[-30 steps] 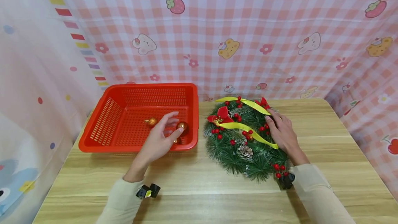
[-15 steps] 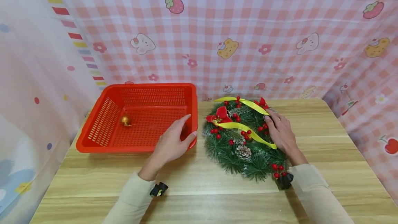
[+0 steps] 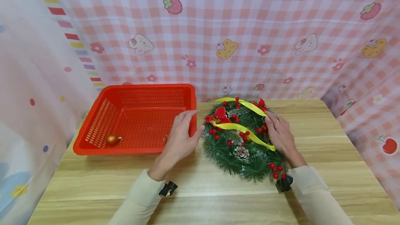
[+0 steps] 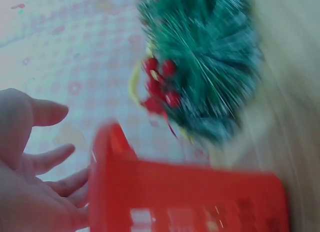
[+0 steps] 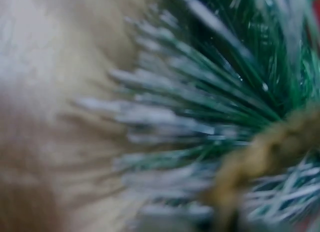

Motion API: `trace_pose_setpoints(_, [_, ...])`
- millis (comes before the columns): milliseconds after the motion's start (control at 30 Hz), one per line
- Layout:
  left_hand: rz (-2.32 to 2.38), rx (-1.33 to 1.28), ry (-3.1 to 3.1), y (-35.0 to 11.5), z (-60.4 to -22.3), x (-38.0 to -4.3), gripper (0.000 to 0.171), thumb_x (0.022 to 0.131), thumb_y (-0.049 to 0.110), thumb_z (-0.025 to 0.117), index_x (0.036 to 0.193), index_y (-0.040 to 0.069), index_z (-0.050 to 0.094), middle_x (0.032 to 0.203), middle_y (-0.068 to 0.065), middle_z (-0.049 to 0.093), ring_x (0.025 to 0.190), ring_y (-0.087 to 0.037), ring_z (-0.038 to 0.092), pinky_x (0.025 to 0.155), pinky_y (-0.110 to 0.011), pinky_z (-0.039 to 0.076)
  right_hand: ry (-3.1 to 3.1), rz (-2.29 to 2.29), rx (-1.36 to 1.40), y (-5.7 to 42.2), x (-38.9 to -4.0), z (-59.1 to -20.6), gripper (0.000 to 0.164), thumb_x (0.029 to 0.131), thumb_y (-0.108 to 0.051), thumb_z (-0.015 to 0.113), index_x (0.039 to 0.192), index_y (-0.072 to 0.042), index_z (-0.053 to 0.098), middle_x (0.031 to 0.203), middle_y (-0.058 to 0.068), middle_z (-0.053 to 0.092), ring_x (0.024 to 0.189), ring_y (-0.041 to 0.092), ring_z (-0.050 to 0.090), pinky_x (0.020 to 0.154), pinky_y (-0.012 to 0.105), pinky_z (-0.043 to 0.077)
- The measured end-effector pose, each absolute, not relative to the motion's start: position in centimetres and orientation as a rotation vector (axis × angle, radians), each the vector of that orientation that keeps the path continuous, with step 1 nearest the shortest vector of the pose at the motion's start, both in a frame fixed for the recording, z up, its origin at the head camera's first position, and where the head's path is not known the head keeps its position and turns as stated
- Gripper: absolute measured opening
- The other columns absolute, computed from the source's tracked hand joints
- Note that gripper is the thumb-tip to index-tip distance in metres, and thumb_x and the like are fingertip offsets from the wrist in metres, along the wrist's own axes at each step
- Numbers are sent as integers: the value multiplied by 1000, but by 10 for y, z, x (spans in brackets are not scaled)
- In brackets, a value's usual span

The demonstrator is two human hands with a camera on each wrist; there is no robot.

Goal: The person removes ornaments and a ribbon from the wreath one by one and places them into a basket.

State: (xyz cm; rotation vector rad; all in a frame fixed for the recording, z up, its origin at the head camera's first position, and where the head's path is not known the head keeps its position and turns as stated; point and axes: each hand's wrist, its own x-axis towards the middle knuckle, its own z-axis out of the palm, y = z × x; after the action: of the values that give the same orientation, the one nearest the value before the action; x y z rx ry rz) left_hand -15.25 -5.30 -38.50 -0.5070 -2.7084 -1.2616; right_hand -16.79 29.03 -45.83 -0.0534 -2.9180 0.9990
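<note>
My left hand (image 3: 181, 136) reaches over the right end of the red plastic basket (image 3: 150, 85), thumb and fingers spread apart. In the left wrist view, nothing shows between these fingers (image 4: 50, 159), which are beside the basket's corner (image 4: 107, 142). A gold ball ornament (image 3: 112, 139) lies in the near left of the basket; a small gold hanging loop (image 3: 165, 137) shows just left of my hand. My right hand (image 3: 280, 134) rests on the right side of the green wreath (image 3: 229, 153), fingertips right at the yellow ribbon (image 3: 253, 107). The right wrist view shows blurred frosted needles (image 5: 165, 117).
Red berries (image 3: 275, 171), red flowers (image 3: 220, 114) and a pine cone (image 3: 241, 152) decorate the wreath. Basket and wreath stand side by side on a wooden table (image 3: 218, 200). A pink checked cloth (image 3: 203, 44) hangs behind.
My left hand has moved right, from above the basket's inside to its right rim. The gold ball has rolled left and nearer. The bronze balls are no longer visible. My right hand stays put.
</note>
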Motion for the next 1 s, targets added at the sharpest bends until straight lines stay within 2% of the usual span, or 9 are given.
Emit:
trace_pose_setpoints(167, [-1424, -624, -2604, -22, -379, -150, 43, 96, 19, 64, 137, 11, 54, 141, -10, 51, 132, -28, 45, 108, -50, 39, -2899, 1001, -52, 291, -167, -459, 59, 107, -49, 19, 155, -17, 32, 154, 29, 27, 141, 53, 19, 101, 76, 25])
trace_pose_setpoints(500, [-1541, -809, -2677, 41, -383, -160, 36, 99, 19, 60, 134, 14, 56, 132, -3, 59, 123, -23, 56, 102, -37, 47, -2899, 1010, -67, 289, -167, -459, 59, 107, -50, 20, 156, -19, 32, 156, 28, 25, 143, 51, 19, 102, 75, 25])
trace_pose_setpoints(667, [-1586, -821, -2707, 62, -390, -171, 33, 100, 18, 59, 132, 14, 56, 129, -3, 61, 121, -18, 57, 102, -32, 47, -2898, 1001, -82, 290, -167, -460, 60, 106, -51, 20, 156, -20, 32, 156, 27, 26, 143, 50, 20, 102, 75, 25])
trace_pose_setpoints(1000, [-1577, -886, -2792, 89, -398, -193, 35, 100, 11, 58, 135, 9, 54, 125, -10, 62, 114, -20, 61, 96, -31, 50, -2891, 979, -98, 290, -169, -461, 59, 106, -51, 20, 155, -19, 35, 155, 27, 29, 141, 51, 22, 100, 74, 29])
